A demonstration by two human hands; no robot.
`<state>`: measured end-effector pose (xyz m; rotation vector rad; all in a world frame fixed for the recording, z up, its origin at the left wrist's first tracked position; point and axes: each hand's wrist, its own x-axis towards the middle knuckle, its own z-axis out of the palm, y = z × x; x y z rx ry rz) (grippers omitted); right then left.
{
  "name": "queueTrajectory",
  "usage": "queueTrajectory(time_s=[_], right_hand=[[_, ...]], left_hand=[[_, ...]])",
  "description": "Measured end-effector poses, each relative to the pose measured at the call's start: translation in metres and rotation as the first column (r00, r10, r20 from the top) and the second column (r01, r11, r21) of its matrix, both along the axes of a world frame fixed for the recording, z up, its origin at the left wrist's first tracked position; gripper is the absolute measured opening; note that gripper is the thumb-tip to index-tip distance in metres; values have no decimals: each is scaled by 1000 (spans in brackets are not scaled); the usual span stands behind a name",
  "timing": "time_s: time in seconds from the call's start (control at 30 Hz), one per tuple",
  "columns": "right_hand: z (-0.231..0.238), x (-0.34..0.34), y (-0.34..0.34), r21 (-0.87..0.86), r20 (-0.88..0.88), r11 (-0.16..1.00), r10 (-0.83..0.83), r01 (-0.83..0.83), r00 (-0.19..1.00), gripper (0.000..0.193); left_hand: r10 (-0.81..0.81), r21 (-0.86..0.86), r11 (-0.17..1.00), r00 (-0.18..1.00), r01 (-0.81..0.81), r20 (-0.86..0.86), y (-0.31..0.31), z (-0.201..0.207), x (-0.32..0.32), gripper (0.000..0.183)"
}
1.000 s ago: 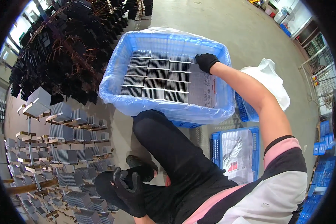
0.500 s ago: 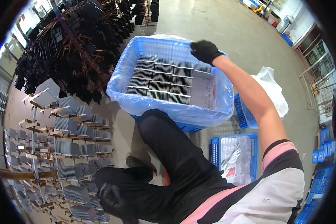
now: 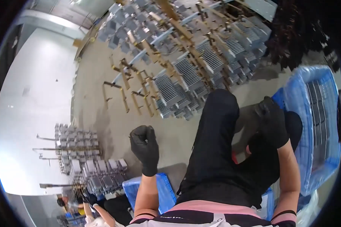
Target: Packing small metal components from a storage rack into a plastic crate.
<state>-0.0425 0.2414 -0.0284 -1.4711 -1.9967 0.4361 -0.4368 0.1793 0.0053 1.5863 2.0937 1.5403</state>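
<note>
My left hand (image 3: 144, 148), in a black glove, is raised over the floor with its fingers curled in; nothing shows in it. The black-gloved right hand (image 3: 271, 122) hangs by my right knee, near the blue crate, fingers bent and no object visible in them. Ahead stands a rack (image 3: 185, 32) of brownish hooks carrying many grey finned metal blocks (image 3: 186, 72), apart from both hands. Several of its nearer hooks (image 3: 134, 100) are bare. At the far right, the blue crate (image 3: 305, 151) lined with clear blue plastic holds rows of similar finned blocks (image 3: 319, 113).
Behind my left forearm is another blue plastic-lined crate (image 3: 166, 193). A co-worker's arm (image 3: 104, 215) reaches toward a second loaded rack (image 3: 96, 174) at lower left. Dark pieces (image 3: 295, 34) hang at upper right. A white wall (image 3: 30, 109) stands at left.
The view has swung left, so the lined crate now lies at the far right. My right hand has come from above the crate to beside my knee; my left has lifted off my knee.
</note>
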Motion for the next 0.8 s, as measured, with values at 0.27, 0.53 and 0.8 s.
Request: queueTrajectory(time_s=[0.27,0.53,0.8], right_hand=[[-36,6,9,-67,-19,979,193,-194,981,24],[-40,9,1,-87,20,976,204,-201,979,26],[-22,4,5,-127,-105,985,100,-113,989,24]], left_hand=[[69,-489,864,934,120,350,19,-7,-3,26],[-66,-222,974,990,37,-124,96,-4,14,33],[-223,-240,940,968,244,112,116,-15,3,41]])
